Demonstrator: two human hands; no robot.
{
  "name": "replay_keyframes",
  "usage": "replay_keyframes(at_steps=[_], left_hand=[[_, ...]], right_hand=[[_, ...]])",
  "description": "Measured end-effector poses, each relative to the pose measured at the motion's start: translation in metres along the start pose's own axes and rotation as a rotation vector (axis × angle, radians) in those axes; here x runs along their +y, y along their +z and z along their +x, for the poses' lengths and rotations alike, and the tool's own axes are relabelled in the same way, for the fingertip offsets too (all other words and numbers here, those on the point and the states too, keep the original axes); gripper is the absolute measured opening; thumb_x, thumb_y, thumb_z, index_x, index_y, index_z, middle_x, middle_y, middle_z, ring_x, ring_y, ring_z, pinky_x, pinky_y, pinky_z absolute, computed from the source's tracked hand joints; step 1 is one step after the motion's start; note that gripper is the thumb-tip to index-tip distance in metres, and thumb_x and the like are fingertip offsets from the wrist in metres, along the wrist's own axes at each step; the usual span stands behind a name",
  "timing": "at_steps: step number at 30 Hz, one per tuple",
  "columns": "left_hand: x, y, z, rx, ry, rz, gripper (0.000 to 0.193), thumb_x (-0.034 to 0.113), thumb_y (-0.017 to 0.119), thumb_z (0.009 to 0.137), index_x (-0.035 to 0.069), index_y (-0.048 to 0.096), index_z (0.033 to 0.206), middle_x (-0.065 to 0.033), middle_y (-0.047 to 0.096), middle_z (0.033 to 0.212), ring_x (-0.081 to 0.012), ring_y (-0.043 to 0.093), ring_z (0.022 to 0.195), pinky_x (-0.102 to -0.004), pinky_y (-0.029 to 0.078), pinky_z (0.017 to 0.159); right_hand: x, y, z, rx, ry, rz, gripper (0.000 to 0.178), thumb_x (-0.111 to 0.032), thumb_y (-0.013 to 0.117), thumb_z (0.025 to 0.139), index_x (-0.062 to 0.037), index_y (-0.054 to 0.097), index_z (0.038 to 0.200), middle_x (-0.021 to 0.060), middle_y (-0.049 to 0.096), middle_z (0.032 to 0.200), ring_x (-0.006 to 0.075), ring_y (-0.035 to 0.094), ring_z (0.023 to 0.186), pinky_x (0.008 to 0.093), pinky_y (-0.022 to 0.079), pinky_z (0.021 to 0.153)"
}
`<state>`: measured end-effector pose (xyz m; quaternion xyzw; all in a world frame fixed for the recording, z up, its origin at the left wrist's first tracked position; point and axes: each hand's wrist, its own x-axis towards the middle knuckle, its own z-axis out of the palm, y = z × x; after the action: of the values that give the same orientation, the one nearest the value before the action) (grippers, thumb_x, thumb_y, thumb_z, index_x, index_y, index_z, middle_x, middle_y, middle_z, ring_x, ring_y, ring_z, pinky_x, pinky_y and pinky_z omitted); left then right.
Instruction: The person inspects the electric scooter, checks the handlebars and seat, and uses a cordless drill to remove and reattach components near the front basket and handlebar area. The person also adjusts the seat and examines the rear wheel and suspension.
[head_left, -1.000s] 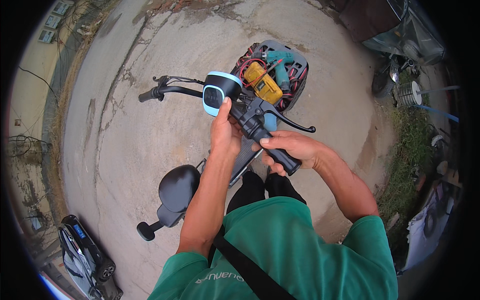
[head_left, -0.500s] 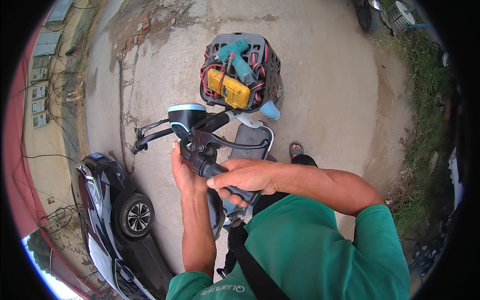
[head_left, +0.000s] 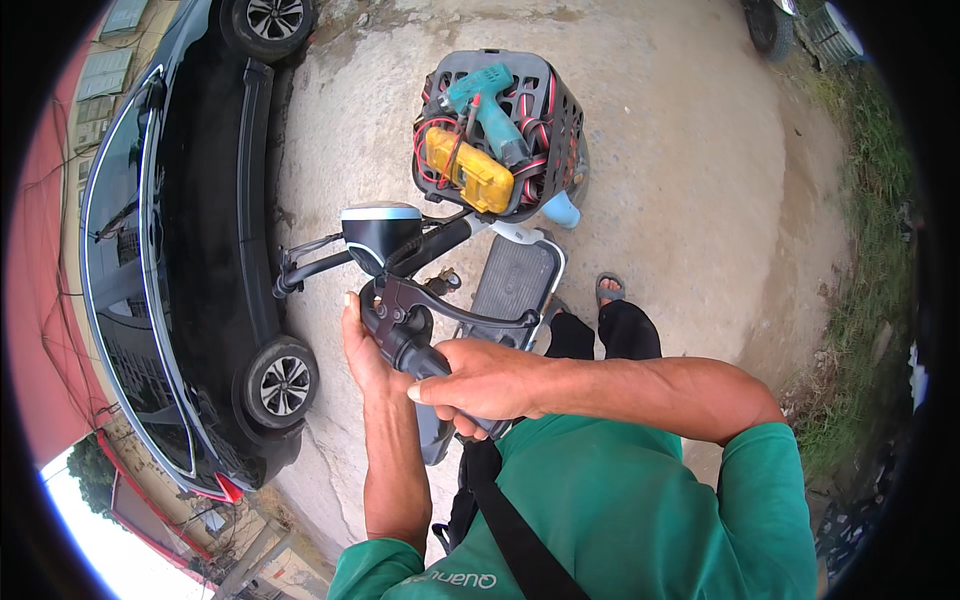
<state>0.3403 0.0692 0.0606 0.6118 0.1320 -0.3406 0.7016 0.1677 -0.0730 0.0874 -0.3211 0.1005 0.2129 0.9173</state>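
Note:
An electric scooter's handlebar [head_left: 436,243] runs across the middle, with a round black display housing [head_left: 381,236] rimmed in light blue. My right hand [head_left: 477,379] is closed around the black handlebar grip [head_left: 428,359], thumb along its top. Beside the brake lever clamp [head_left: 401,312], my left hand [head_left: 372,355] cups the inner end of the grip from below; most of its fingers are hidden behind the bar. The brake lever [head_left: 470,316] extends to the right above my right hand, free of its fingers.
A black basket [head_left: 548,95] at the front carries a teal power drill [head_left: 492,115], a yellow meter [head_left: 468,172] and red cables. Below is the grey footboard [head_left: 518,275]. A black car [head_left: 205,220] fills the left side; grass [head_left: 865,200] borders the road at right.
The black car has moved forward along the left side, so its rear wheel and tail light now show. The scooter's front has shifted slightly right in view. My hands keep nearly the same hold.

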Motion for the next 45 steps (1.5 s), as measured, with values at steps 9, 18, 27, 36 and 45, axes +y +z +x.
replay_keyframes(at_steps=[9,18,27,36,45], left_hand=[[0.003,0.026,-0.016,0.019,0.041,-0.067,0.035,0.043,0.063,0.106,0.011,0.061,0.091,-0.0041,0.068,0.081,-0.0187,0.07,0.073,-0.0375,0.061,0.07],[-0.002,0.011,-0.009,-0.049,-0.041,-0.087,0.035,0.048,0.063,0.105,0.013,0.058,0.099,-0.0011,0.062,0.082,-0.0172,0.066,0.075,-0.0389,0.059,0.07],[0.014,0.022,-0.022,-0.105,-0.053,-0.139,0.039,0.048,0.068,0.103,0.01,0.063,0.096,-0.0047,0.065,0.083,-0.0156,0.064,0.077,-0.0347,0.053,0.073],[0.001,0.025,-0.009,0.099,0.031,-0.092,0.04,0.045,0.067,0.101,0.007,0.065,0.088,-0.0063,0.065,0.078,-0.0158,0.062,0.07,-0.0313,0.051,0.064],[0.002,0.031,-0.016,0.369,0.021,-0.032,0.035,0.034,0.061,0.103,0.003,0.067,0.088,-0.0114,0.073,0.075,-0.0264,0.071,0.058,-0.0378,0.065,0.058]], right_hand=[[-0.01,0.008,-0.001,0.027,0.08,0.088,0.026,-0.029,0.064,0.106,-0.0062,0.054,0.098,0.0035,0.058,0.079,0.0127,0.059,0.058,0.0318,0.048,0.05],[-0.034,0.029,-0.004,0.181,0.201,-0.237,0.028,-0.028,0.063,0.107,-0.0027,0.055,0.117,0.0032,0.06,0.081,0.0128,0.06,0.06,0.0322,0.049,0.054],[0.005,-0.002,-0.009,-0.022,0.076,0.333,0.051,-0.033,0.056,0.11,0.0004,0.048,0.148,0.011,0.063,0.092,0.0183,0.065,0.066,0.0325,0.054,0.061],[-0.018,-0.143,-0.078,-0.108,0.334,-0.052,0.059,-0.043,0.058,0.107,-0.0023,0.053,0.148,0.0134,0.072,0.113,0.0198,0.072,0.091,0.0318,0.055,0.08],[-0.11,-0.268,-0.07,-0.006,0.368,-0.344,0.041,-0.034,0.055,0.11,-0.0041,0.062,0.137,0.0083,0.072,0.104,0.0149,0.07,0.086,0.03,0.056,0.077]])
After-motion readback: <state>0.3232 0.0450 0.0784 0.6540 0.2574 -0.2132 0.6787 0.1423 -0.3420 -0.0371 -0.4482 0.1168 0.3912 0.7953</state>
